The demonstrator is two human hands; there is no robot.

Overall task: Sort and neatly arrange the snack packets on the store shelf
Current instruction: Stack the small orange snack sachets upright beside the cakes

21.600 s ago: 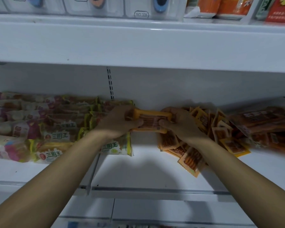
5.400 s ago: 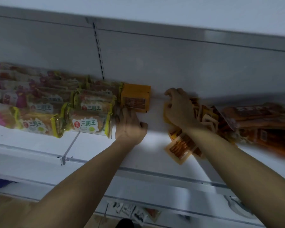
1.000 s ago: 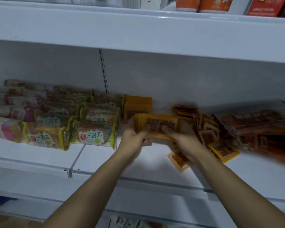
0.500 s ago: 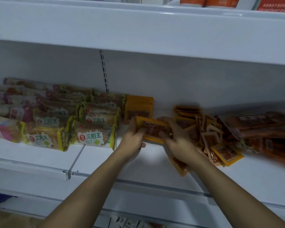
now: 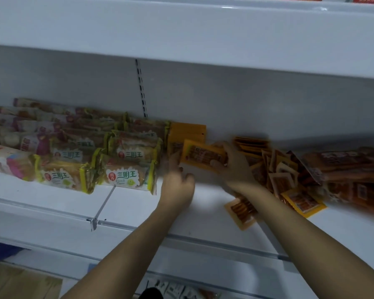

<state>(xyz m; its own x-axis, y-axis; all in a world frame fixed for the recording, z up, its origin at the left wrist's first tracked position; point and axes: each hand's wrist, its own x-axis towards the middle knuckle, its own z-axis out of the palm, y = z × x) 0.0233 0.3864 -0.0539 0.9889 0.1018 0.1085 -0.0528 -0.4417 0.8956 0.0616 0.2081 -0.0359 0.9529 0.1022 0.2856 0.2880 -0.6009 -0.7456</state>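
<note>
The right hand (image 5: 235, 167) is grasping a small stack of orange packets (image 5: 203, 155) just right of the upright orange row (image 5: 187, 132). The left hand (image 5: 177, 182) hovers released beside it. Next, I'd judge, the stack needs squaring against that row on the shelf (image 5: 138, 203).

Smooth white painted-metal shelf (image 5: 138, 203) with a dull sheen, glossy crinkled plastic wrappers on the sandwich packs (image 5: 125, 178) at left, shiny orange foil-like snack packets (image 5: 303, 201) at right, matt brown cardboard (image 5: 20, 281) lower left

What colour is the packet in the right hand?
Orange-yellow, with a brownish picture panel on its face; the packet in the right hand shows in the head view.
</note>
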